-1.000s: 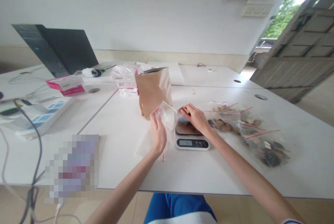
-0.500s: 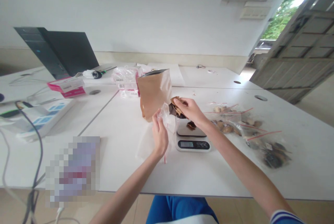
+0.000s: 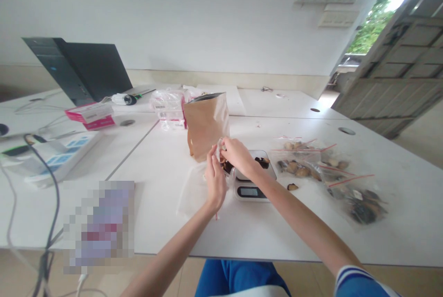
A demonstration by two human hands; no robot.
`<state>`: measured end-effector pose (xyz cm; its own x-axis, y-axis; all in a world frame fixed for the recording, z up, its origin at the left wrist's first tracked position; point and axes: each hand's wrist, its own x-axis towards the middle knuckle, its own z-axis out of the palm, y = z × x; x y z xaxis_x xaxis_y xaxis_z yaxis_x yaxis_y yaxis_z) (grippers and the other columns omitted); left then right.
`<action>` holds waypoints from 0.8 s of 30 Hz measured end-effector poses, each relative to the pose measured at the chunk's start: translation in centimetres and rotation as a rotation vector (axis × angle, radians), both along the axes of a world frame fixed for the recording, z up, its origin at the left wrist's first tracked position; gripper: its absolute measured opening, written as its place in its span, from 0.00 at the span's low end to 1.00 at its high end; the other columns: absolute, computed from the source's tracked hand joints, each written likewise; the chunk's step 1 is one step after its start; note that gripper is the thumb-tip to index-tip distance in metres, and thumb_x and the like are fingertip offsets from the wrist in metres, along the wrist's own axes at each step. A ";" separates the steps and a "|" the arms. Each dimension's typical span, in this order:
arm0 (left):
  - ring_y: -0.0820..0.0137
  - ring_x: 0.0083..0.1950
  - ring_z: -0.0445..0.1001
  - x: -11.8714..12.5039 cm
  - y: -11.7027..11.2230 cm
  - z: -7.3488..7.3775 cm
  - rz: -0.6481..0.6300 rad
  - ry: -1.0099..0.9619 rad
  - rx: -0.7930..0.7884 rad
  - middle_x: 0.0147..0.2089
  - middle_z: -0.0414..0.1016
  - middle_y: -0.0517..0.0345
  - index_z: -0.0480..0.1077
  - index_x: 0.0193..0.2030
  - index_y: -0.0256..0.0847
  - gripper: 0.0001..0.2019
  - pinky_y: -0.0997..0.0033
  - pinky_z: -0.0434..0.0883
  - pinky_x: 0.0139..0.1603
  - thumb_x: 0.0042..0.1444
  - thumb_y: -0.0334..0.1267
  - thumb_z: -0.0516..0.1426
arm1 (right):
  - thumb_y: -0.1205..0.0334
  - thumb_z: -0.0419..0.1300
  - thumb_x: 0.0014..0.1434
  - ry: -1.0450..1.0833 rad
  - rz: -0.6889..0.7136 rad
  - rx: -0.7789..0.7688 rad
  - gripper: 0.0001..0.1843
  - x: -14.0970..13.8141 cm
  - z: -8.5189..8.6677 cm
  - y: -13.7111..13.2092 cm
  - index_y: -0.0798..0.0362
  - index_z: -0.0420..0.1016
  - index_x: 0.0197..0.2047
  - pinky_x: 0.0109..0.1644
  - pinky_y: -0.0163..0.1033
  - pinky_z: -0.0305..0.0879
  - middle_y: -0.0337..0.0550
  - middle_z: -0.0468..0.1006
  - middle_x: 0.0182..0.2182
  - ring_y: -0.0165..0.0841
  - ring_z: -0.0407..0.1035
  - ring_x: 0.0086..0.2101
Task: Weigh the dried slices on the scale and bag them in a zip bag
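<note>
My left hand (image 3: 214,178) is closed on the edge of a small clear zip bag (image 3: 224,168), held up in front of a kitchen scale (image 3: 252,185). My right hand (image 3: 237,154) is closed with its fingers at the bag's mouth; dark brown dried pieces show inside the bag under it. A few dried pieces (image 3: 263,161) lie on the scale's plate, and one piece (image 3: 292,187) lies on the table to its right. A brown paper pouch (image 3: 206,123) stands upright just behind my hands.
Several filled clear zip bags (image 3: 346,181) lie on the white table (image 3: 166,223) to the right of the scale. A laptop (image 3: 83,68), pink boxes (image 3: 90,115), a white box (image 3: 58,154) and cables sit at the left. More plastic packets (image 3: 168,105) lie behind the pouch.
My right hand lifted a handful of dried pieces off the scale and moved left to the mouth of the zip bag. One piece now lies on the table beside the scale.
</note>
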<state>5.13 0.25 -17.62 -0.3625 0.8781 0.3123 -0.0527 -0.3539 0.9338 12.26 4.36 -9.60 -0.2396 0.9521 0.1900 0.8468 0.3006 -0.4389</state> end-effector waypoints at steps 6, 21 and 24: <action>0.66 0.60 0.66 -0.4 0.0 0.5 0.029 0.003 -0.069 0.59 0.68 0.50 0.64 0.56 0.42 0.20 0.63 0.63 0.60 0.64 0.47 0.41 | 0.61 0.50 0.61 0.228 0.098 0.162 0.11 2.6 -0.4 -0.5 0.52 0.72 0.41 0.39 0.36 0.67 0.44 0.79 0.36 0.33 0.73 0.34; 0.65 0.60 0.65 -0.3 -0.3 0.8 0.010 -0.079 -0.055 0.58 0.68 0.51 0.66 0.53 0.43 0.18 0.62 0.64 0.58 0.63 0.45 0.44 | 0.64 0.51 0.62 -0.006 0.108 0.232 0.11 11.9 -6.9 -3.5 0.51 0.73 0.43 0.51 0.46 0.65 0.48 0.75 0.41 0.39 0.68 0.43; 0.66 0.60 0.65 -0.1 -0.8 1.2 0.013 -0.088 -0.051 0.59 0.68 0.51 0.66 0.53 0.42 0.18 0.63 0.65 0.58 0.63 0.44 0.44 | 0.65 0.54 0.60 0.085 0.116 0.226 0.09 12.1 -6.5 -3.4 0.53 0.74 0.41 0.50 0.46 0.65 0.49 0.75 0.40 0.39 0.68 0.43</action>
<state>5.05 -0.54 -16.41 -0.3982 0.8870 0.2336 -0.1311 -0.3071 0.9426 24.36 0.93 -16.15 -0.3193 0.8501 0.4187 0.7639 0.4924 -0.4172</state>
